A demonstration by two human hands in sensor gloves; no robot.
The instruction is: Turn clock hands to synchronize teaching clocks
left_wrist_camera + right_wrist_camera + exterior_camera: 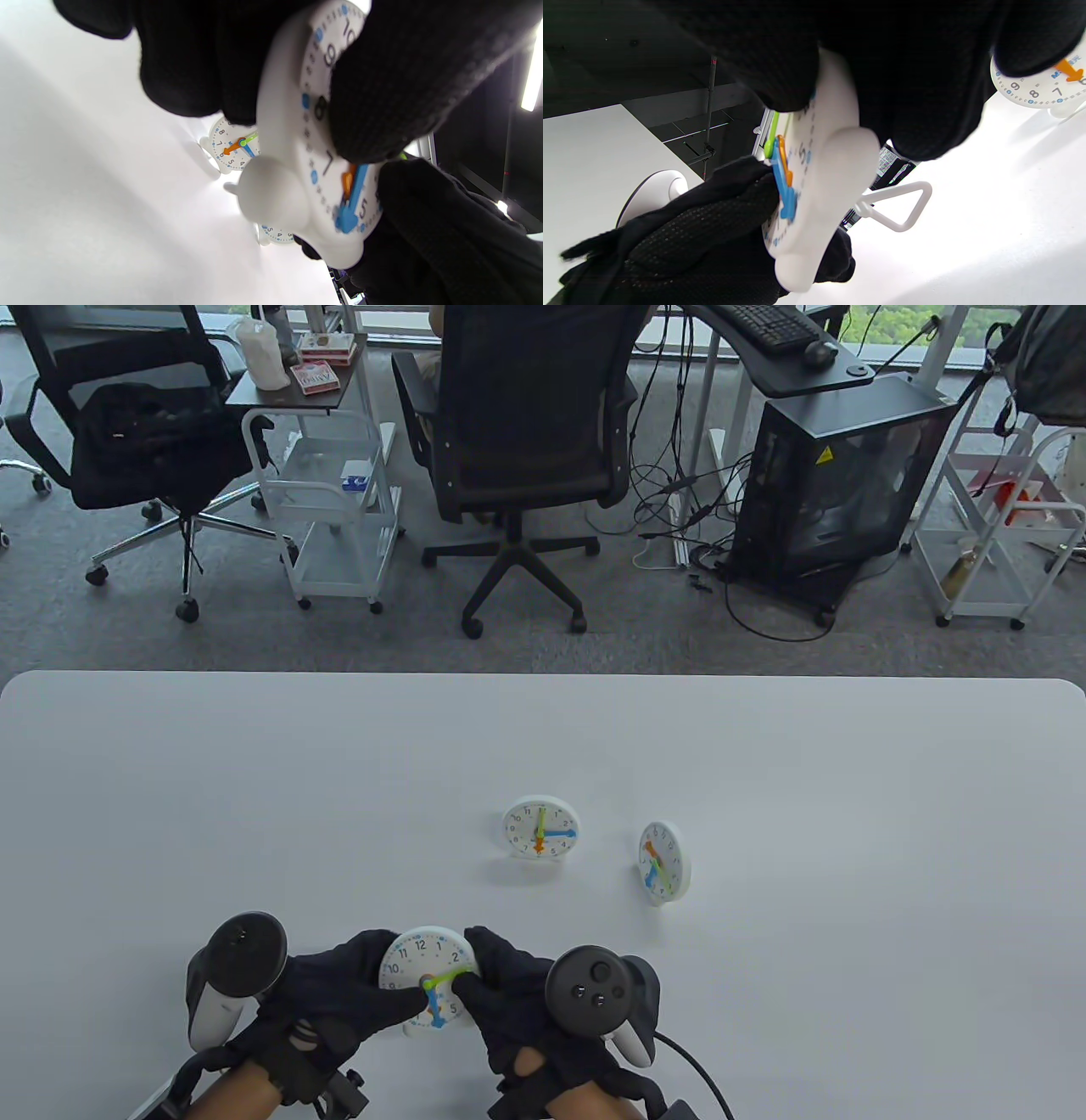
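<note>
1. The table point(254, 780) is white and carries everything, stretching well ahead of both hands.
2. The left hand point(339, 993) grips the left side of the held clock point(416, 963): in the left wrist view its thumb lies across the dial over the 8 and 9 while its fingers point(191, 63) wrap behind the white body.
3. The right hand point(509, 993) holds the same clock from the right, with a fingertip touching the tip of the green hand point(445, 978) near the 3. In the right wrist view its fingers point(916, 84) close over the rim and back of the case.
4. The held clock sits between the two hands, lifted off the table and tilted face-up toward the person. Its blue hand point(435, 1010) points down near the 5, with the orange hand point(348, 180) lying almost under it.
5. The middle clock point(540, 827) stands upright on the table ahead of the hands, well apart from them, facing the person: green hand up, blue hand to the right, orange hand down.
6. The right clock point(664, 863) stands ahead of the right hand and just right of the middle clock, turned so its face angles leftward.
7. A white wire stand point(899, 207) juts from the back of the held clock, in the right wrist view.
</note>
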